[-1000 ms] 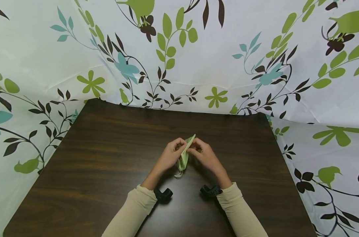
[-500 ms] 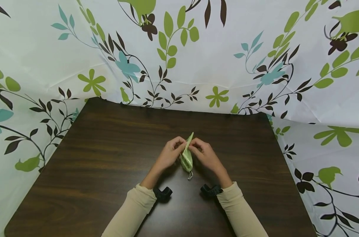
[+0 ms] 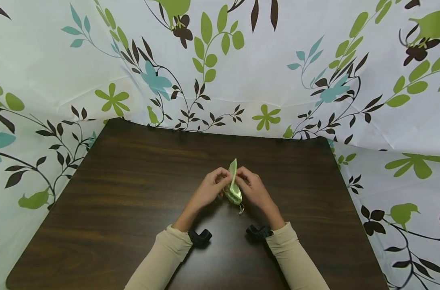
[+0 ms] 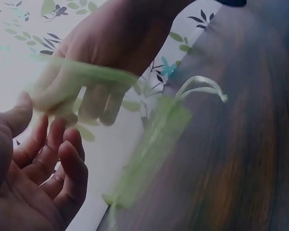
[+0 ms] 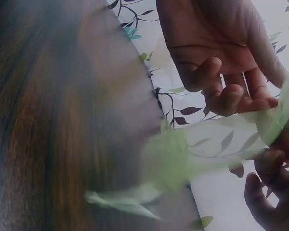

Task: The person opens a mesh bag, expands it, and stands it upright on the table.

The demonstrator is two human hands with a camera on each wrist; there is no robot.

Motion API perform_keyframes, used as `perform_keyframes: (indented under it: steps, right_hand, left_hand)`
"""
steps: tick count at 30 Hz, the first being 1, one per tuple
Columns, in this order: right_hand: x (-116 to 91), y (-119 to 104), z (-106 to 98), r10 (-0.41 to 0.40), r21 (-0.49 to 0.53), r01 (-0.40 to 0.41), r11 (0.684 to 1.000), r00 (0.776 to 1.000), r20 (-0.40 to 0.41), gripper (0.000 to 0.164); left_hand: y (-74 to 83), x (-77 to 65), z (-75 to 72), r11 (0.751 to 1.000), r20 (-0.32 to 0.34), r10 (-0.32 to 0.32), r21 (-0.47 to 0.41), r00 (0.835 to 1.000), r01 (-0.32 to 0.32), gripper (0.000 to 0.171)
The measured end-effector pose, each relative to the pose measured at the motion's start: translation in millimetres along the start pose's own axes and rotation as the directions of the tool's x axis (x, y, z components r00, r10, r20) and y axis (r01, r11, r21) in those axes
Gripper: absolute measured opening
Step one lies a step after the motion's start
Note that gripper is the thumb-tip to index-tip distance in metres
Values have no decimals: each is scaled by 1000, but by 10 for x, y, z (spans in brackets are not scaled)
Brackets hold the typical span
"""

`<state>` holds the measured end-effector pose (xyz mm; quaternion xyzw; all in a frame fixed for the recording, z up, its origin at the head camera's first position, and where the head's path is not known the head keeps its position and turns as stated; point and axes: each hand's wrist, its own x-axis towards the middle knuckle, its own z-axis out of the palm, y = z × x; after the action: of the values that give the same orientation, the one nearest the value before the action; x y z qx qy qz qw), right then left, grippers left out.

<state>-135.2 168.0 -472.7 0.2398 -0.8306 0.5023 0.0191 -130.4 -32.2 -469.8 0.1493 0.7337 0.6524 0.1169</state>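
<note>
A light green sheer drawstring pouch hangs between both hands over the middle of the table, its pale cord ends dangling at the bottom. Its upper part stands up as a flat flap between the fingers. From the left side, my left hand pinches the fabric near the top with thumb and fingertips; its other fingers curl loosely in the left wrist view. My right hand pinches the opposite side, and its fingers show through the sheer cloth there. Motion blurs the pouch in both wrist views.
A dark wood-grain table lies under the hands. Behind and beside it hangs a white curtain printed with leaves, flowers and birds. Both wrists carry black camera mounts close above the tabletop.
The pouch's lower end and cords have swung from left to right, and its top flap has risen and turned more upright. Both hands stay nearly in place, keeping their pinch.
</note>
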Motion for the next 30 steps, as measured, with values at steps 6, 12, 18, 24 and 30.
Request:
perform_keyframes:
  steps: [6,12,18,24,30]
  right_hand:
    - [-10,1,-3,-1,-2,1,1000,999,49,13]
    - [-14,3,-25,49,29,-52,998,995,84,18]
    - [-18,18,-55,49,10,-51,999,990,133,15]
    - [-8,22,-41,5,-14,-3,1000,996,94,5]
    - [-16,35,-37,-8,-28,10,1000,999,48,10]
  left_hand:
    - [9,10,-25,1000,-27,16,-21,1000,-16,14]
    - [32,24,-97,1000,-37,13,28,999,-12,14]
    - [79,27,-135,999,-17,1,43,1000,-1,16]
    - [91,23,-144,997,-6,21,73,1000,-21,18]
    - [120,0,-143,994,-34,26,105,999,-22,19]
